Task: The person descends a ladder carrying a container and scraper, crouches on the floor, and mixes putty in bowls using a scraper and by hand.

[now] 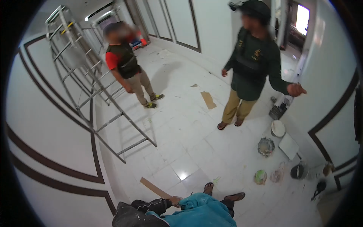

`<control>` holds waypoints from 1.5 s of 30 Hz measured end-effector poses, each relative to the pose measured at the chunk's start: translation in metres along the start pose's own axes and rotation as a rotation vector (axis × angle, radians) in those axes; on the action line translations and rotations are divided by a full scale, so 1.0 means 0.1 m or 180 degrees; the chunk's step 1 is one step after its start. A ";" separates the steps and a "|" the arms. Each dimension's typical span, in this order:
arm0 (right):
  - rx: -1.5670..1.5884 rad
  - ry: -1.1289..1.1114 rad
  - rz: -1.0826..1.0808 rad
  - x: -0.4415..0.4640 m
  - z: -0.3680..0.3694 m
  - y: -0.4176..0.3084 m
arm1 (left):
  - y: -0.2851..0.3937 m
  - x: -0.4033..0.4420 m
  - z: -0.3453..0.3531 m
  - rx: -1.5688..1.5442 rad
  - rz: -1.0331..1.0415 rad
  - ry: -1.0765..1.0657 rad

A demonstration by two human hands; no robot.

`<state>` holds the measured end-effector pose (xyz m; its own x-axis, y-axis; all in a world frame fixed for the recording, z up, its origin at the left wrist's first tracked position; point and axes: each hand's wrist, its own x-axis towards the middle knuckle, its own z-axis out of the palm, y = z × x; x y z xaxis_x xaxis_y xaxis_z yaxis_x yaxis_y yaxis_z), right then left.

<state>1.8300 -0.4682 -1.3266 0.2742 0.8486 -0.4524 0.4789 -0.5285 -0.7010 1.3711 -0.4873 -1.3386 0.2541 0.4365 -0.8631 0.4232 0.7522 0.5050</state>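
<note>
My left hand (174, 200) is low in the view, at the end of a dark, paint-spotted sleeve and against the teal cloth (204, 212) over my body. Its fingers are too small and partly hidden to make out. A long brown strip (154, 188) reaches to beside this hand; whether the hand touches it cannot be told. My right hand is out of view. Below the cloth's front edge, my sandalled feet stand on the white tile floor (185, 140).
A metal ladder (109, 121) stands at the left wall. One person (126, 62) is beside it; another person (253, 60) stands at the right, an arm stretched out. Several buckets, including a white one (278, 128), and a white board (289, 146) line the right wall.
</note>
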 end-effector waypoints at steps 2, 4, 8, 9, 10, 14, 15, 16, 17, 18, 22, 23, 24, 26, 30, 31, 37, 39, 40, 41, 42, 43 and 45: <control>0.0332 -0.0002 0.0151 -0.08 0.01 -0.03 | -0.12 0.01 0.03 -0.1325 -0.0371 0.0034; 0.0739 -0.0003 0.0321 -0.19 0.04 -0.04 | -0.06 -0.10 0.02 -0.1220 -0.0478 0.0037; 0.1676 0.0023 0.0687 -0.48 0.13 -0.08 | 0.13 -0.46 0.00 -0.1106 -0.0497 0.0262; 0.1920 0.0027 0.0777 -0.56 0.15 -0.09 | 0.19 -0.51 -0.01 -0.1170 -0.0638 0.0183; 0.2170 0.0047 0.0871 -0.63 0.17 -0.10 | 0.22 -0.55 -0.03 -0.1239 -0.0787 0.0114; 0.3099 0.0115 0.1172 -0.98 0.25 -0.13 | -0.39 -0.27 -0.15 -0.1317 -0.0552 -0.0208; 0.3291 0.0141 0.1247 -1.07 0.26 -0.15 | -0.49 -0.24 -0.17 -0.1091 -0.0156 -0.0284; 0.3483 0.0160 0.1283 -1.15 0.26 -0.16 | -0.61 -0.23 -0.18 -0.0867 0.0233 -0.0368; 0.3673 0.0184 0.1338 -1.24 0.28 -0.17 | -0.44 -0.35 -0.17 -0.0823 0.0157 -0.0411; 0.3870 0.0211 0.1389 -1.37 0.28 -0.19 | 0.08 -0.63 -0.12 -0.0292 -0.0123 -0.0180; 0.4483 0.0318 0.1587 -1.80 0.27 -0.33 | -0.36 -0.45 -0.19 -0.0260 0.0132 -0.0039; 0.4592 0.0344 0.1618 -1.89 0.26 -0.38 | -0.75 -0.24 -0.22 -0.0863 0.0514 -0.0085; 0.4691 0.0378 0.1666 -1.99 0.25 -0.42 | -1.09 -0.08 -0.25 -0.1412 0.0777 -0.0161; 0.4857 0.0431 0.1760 -2.20 0.23 -0.48 | -1.52 0.15 -0.34 -0.1950 0.1114 -0.0348; 0.5156 0.0486 0.1892 -2.52 0.13 -0.52 | -1.85 0.32 -0.55 -0.1476 0.1119 -0.0352; 0.5213 0.0485 0.1920 -2.56 0.11 -0.53 | -1.81 0.29 -0.60 -0.1744 0.1039 -0.0450; 0.5807 0.0040 0.1999 -2.83 -0.13 -0.36 | -1.27 -0.05 -0.53 -0.1993 0.0457 -0.0472; 0.5981 0.0059 0.2046 -2.92 -0.39 -0.50 | -0.83 -0.30 -0.39 -0.1567 0.0319 -0.0293; 0.6084 0.0150 0.2090 -2.98 -0.51 -0.54 | -0.54 -0.41 -0.32 -0.1544 0.0301 -0.0282; 0.6121 0.0171 0.2116 -3.08 -0.55 -0.39 | -0.21 -0.54 -0.24 -0.1929 0.0617 -0.0798; 0.7197 -0.0247 0.1683 -3.21 -0.57 -0.20 | 0.15 -0.69 -0.09 -0.2309 0.0922 -0.1333; 0.7742 -0.0409 0.1390 -3.27 -0.60 -0.05 | 0.57 -0.95 0.30 -0.1559 0.1141 -0.0324; 0.7995 -0.0772 0.0954 -3.35 -0.69 0.21 | 0.67 -0.98 0.46 -0.0774 0.1100 -0.0259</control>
<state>1.8058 -0.7624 -1.1517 -0.0102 0.8622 -0.5065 -0.9012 0.2115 0.3782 1.4149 -0.5022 -1.2197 0.4168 0.6502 -0.6352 0.0864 0.6673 0.7397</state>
